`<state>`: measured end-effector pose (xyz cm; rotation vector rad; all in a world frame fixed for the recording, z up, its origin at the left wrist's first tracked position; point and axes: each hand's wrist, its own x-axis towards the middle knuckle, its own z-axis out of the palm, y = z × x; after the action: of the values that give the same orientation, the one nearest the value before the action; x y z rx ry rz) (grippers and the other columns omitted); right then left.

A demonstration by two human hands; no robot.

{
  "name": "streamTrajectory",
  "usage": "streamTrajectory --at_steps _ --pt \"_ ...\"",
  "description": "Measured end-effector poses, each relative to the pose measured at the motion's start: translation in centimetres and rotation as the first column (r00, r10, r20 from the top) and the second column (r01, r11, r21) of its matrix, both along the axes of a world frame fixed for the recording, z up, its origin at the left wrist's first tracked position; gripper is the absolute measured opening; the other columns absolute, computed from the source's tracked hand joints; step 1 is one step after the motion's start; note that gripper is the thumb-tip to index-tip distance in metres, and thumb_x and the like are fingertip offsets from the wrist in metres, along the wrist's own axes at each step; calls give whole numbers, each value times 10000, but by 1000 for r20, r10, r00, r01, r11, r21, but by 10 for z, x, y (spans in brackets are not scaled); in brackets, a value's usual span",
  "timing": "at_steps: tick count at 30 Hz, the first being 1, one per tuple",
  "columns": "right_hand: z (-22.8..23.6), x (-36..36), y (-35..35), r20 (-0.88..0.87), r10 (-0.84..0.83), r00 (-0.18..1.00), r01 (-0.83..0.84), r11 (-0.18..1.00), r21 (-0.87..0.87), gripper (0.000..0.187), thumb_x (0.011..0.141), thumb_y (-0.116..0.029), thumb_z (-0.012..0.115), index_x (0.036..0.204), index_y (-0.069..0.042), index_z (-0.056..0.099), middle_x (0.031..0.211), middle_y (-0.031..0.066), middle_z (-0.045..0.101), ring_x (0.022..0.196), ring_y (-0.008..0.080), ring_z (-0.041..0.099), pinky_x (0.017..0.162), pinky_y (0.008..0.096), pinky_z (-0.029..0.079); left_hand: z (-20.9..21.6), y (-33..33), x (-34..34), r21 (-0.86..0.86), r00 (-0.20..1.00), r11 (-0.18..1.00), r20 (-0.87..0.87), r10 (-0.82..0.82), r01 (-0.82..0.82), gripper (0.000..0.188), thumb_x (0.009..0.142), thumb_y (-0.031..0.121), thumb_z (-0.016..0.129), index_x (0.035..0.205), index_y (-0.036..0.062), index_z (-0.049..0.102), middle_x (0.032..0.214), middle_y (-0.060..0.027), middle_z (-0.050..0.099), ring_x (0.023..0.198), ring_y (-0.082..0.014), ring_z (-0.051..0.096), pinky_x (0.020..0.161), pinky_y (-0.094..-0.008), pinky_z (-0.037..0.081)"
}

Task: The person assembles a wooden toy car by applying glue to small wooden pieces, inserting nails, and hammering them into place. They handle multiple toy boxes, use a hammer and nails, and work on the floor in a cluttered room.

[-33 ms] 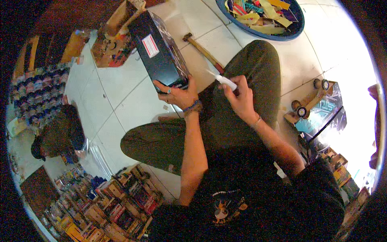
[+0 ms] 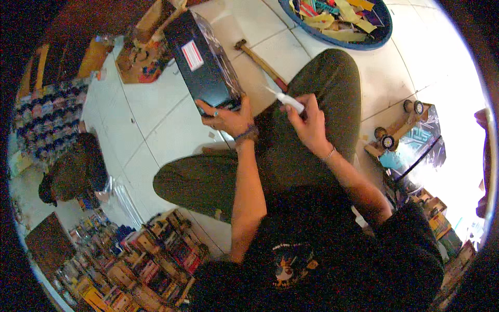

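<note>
My left hand (image 2: 228, 120) grips the near end of a long black box (image 2: 200, 78), fingers on its left side and thumb on its right edge. A white label with red stripes sits on the box's upper face. Between the thumb and fingers of my right hand (image 2: 310, 120) is a small white squeeze bottle (image 2: 291, 103). Its thin pointed nozzle is tilted up and left toward the box, apart from it. On the floor just beyond my knee lies a hammer (image 2: 262, 65) with a wooden handle, red at the near end.
A blue basin (image 2: 332, 46) full of coloured scraps stands at the far right. On the right is a wooden toy chassis (image 2: 399, 134) with black wheels. Rows of small wooden and printed pieces (image 2: 140, 260) cover the lower left. A dark bundle (image 2: 78, 169) lies at the left.
</note>
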<state>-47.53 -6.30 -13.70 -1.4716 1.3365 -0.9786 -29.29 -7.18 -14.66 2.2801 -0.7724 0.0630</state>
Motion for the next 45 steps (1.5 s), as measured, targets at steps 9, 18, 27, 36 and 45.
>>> streamTrajectory --at_steps 9,18,27,36,45 --pt "6 -1 -2 11 -6 1000 6 999 -31 271 926 -229 678 1079 -59 532 831 141 707 693 299 695 625 391 535 4 -1 3 -30 1000 999 23 -20 20 1324 512 388 940 1546 118 159 1329 -345 360 1191 -525 433 1000 -586 414" --pt "16 1 -1 -84 131 988 -144 975 -168 214 963 -160 633 1116 -18 585 896 129 723 777 201 701 691 309 534 25 28 21 163 964 951 -3 -265 262 1451 519 593 907 1559 70 40 1458 -390 214 1317 -549 331 1032 -619 387" --pt "15 2 8 -237 185 954 -239 945 -224 221 935 -163 661 1085 -23 578 837 184 697 680 340 686 579 410 537 45 53 114 143 793 780 -157 -589 609 1360 644 426 912 1578 133 -32 1519 -305 183 1381 -448 296 1123 -526 329" --pt "13 6 5 -279 190 941 -271 919 -287 209 932 -161 666 1072 -32 582 800 179 685 643 328 673 554 412 518 28 73 187 287 709 735 -610 -354 614 1143 791 603 743 1558 22 126 1426 -299 445 1184 -347 599 991 -429 488" --pt "17 11 2 -309 199 930 -295 907 -302 215 910 -137 679 1064 -19 587 827 176 681 671 338 668 600 409 535 2 76 194 388 654 591 -676 -340 707 904 880 583 653 1507 24 316 1343 -219 572 1090 -275 674 917 -385 531"
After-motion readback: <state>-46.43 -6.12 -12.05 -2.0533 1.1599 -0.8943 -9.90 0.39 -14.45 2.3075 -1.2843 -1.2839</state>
